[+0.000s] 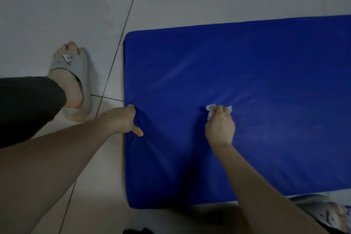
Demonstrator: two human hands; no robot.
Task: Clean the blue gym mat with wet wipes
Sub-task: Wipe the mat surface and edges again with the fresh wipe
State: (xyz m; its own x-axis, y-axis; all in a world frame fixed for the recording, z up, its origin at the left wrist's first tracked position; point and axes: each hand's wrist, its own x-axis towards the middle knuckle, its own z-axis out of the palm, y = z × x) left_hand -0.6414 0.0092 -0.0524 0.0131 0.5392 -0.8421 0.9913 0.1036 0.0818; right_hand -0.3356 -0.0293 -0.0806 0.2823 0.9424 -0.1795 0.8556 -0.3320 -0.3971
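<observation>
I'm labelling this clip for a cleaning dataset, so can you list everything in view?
gym mat: 1, blue, flat on the floor, right of centre
wet wipe: 1, white, crumpled on the mat under the right hand
floor: 1, pale grey tiles with dark joints, around the mat
slippers: 2, grey, one on the foot left of the mat, the other partly seen at bottom right
dark item: 1, black, bottom edge, cut off, cannot tell what
trouser leg: 1, black, far left
left hand: 1, grips the mat's left edge
right hand: 1, holds the wipe against the mat
</observation>
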